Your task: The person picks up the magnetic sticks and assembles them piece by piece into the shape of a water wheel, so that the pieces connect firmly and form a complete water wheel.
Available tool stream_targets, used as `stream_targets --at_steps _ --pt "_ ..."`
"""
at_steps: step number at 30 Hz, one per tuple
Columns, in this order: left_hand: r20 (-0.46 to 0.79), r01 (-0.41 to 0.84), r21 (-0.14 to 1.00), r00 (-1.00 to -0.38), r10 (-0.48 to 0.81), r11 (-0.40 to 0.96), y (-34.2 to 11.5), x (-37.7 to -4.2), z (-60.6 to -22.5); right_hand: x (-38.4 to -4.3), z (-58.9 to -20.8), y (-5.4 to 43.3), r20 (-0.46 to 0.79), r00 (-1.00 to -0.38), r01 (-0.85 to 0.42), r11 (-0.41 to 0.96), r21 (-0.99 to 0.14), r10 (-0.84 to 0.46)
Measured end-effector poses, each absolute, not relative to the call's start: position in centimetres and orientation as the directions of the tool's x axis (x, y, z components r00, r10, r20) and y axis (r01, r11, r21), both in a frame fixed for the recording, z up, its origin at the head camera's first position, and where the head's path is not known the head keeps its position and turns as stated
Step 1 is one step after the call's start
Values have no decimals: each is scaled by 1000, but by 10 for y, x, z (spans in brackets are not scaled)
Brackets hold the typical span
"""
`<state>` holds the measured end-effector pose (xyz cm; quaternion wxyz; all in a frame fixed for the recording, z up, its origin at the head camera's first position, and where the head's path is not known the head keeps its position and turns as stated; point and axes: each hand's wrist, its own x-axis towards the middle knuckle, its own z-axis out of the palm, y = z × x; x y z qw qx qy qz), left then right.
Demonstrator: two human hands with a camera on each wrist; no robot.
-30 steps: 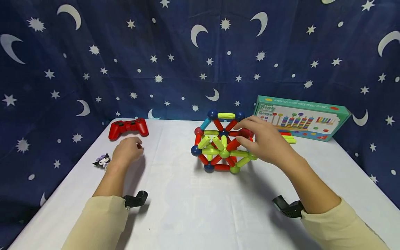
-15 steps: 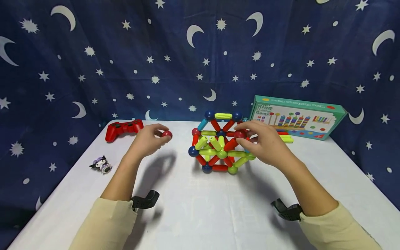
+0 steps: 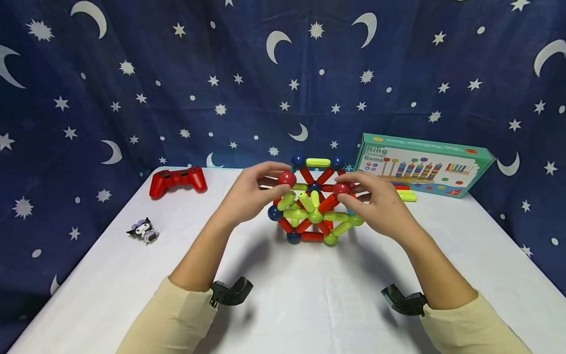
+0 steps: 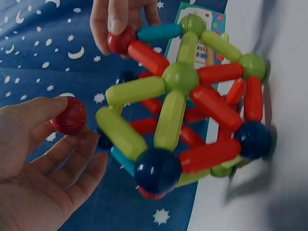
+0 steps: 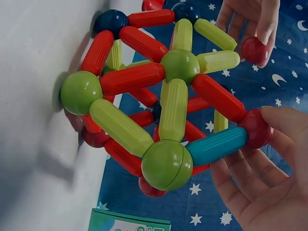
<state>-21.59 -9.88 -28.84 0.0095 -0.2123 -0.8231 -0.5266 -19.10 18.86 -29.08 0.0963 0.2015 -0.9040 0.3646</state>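
A construction of coloured magnetic rods and balls (image 3: 315,216) stands on the white table. My left hand (image 3: 252,192) pinches a loose red ball (image 3: 287,179) between thumb and fingers, just left of the construction's upper front. In the left wrist view this red ball (image 4: 69,115) is apart from the free ends of two light green rods (image 4: 121,130). My right hand (image 3: 376,199) pinches another red ball (image 3: 342,189) at the upper right of the frame. A red rod and a blue rod (image 5: 217,146) join that ball, as the right wrist view shows.
A red game controller (image 3: 178,182) lies at the table's back left, with a small black-and-white figurine (image 3: 143,230) nearer. Behind the construction on the right stands a green Ring Challenge Game box (image 3: 424,164), with light green rods (image 3: 407,195) in front of it.
My left hand has come from beside the controller rightward to the construction, bringing the red ball with it. The right hand stays at its red ball.
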Motion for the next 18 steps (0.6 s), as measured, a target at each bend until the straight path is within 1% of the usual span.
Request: stream_targets --at_steps 9,18 --pt "252 396 851 -884 395 344 -80 -216 -292 -189 -295 193 247 -932 -360 609 -707 -264" --pt "238 363 870 -902 361 334 -81 -215 -302 -191 -297 196 235 -930 -360 584 -728 -281"
